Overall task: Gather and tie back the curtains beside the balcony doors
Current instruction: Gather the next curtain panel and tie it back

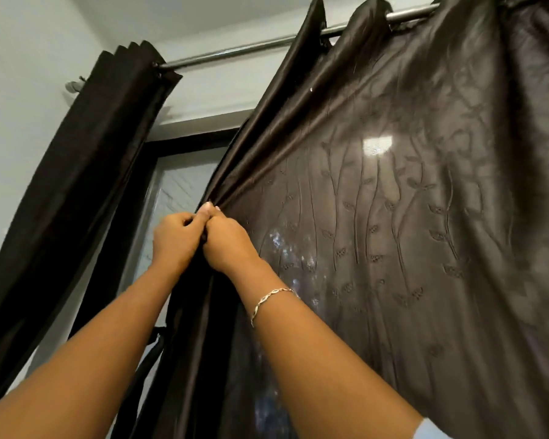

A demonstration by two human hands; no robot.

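Observation:
A dark brown right curtain (409, 217) with an embossed leaf pattern hangs spread across the right half of the view from a metal rod (235, 52). My left hand (173, 240) and my right hand (227, 240) are side by side, both pinching this curtain's left edge, and folds fan up from the grip toward the rod. A bracelet circles my right wrist. The left curtain (86, 172) hangs bunched in narrow folds at the left. A dark tie-back strap (154, 346) dangles low between the two curtains.
The balcony door (175, 191) with a dark frame and glass shows between the curtains. A pale wall (19, 90) lies to the left, and the ceiling is above. Light shines through the right curtain's fabric.

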